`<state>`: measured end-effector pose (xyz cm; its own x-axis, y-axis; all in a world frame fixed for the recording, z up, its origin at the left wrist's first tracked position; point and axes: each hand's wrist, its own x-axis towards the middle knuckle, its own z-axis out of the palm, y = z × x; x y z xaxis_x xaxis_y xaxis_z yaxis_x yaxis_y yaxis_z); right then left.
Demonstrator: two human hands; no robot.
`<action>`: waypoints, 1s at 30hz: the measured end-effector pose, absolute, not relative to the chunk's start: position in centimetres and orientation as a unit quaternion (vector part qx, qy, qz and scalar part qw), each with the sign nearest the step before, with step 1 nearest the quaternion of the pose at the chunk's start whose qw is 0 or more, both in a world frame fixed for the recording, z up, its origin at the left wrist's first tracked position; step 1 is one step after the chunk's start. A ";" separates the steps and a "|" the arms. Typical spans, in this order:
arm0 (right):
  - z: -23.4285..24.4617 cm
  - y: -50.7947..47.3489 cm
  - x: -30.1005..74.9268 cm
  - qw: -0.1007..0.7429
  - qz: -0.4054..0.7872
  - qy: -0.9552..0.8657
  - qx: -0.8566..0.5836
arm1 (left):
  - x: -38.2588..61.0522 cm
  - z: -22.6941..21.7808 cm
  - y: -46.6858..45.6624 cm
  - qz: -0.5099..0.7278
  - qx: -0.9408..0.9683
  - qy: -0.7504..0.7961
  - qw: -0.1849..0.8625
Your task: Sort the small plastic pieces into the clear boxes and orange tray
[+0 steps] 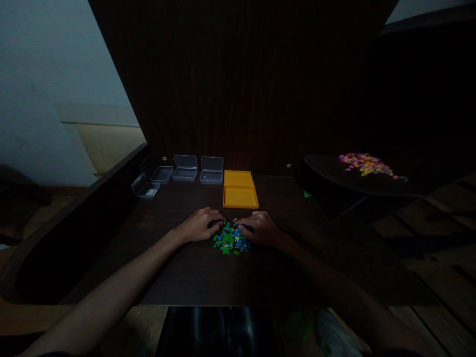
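A small heap of green, blue and yellow pieces (231,240) lies on the dark wooden table (193,277). My left hand (203,224) rests at the heap's left edge, fingers curled over the pieces. At the heap's right edge sits my right hand (260,228), its fingers bent down onto the pieces too. The dim light hides whether either hand pinches a piece. Just behind the hands stands an open orange box (240,189).
Several clear plastic boxes (185,167) with raised lids stand in a row at the back left. A pile of pink and yellow pieces (366,164) lies on a dark round surface at the right. A dark wall panel rises behind the table.
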<state>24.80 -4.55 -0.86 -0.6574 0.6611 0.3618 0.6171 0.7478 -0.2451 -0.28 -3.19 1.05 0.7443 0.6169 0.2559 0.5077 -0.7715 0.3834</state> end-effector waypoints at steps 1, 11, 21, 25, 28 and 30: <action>-1.0 -4.5 24.8 0.225 0.056 -0.907 -0.353 | -0.3 1.1 -3.2 0.188 0.922 0.306 0.147; -0.7 -4.3 25.1 0.245 0.114 -0.906 -0.325 | 0.1 1.5 -3.4 0.182 0.914 0.332 0.143; -0.6 -4.7 25.0 0.208 0.070 -0.923 -0.316 | 0.3 1.6 -3.4 0.175 0.919 0.322 0.142; -0.8 -4.6 25.1 0.230 0.084 -0.911 -0.331 | 0.2 1.7 -3.4 0.166 0.924 0.314 0.146; -1.0 -4.5 25.1 0.253 0.096 -0.905 -0.329 | 0.0 1.7 -3.3 0.160 0.925 0.315 0.141; -1.0 -4.4 25.1 0.276 0.107 -0.894 -0.335 | -0.1 1.6 -3.3 0.163 0.926 0.311 0.139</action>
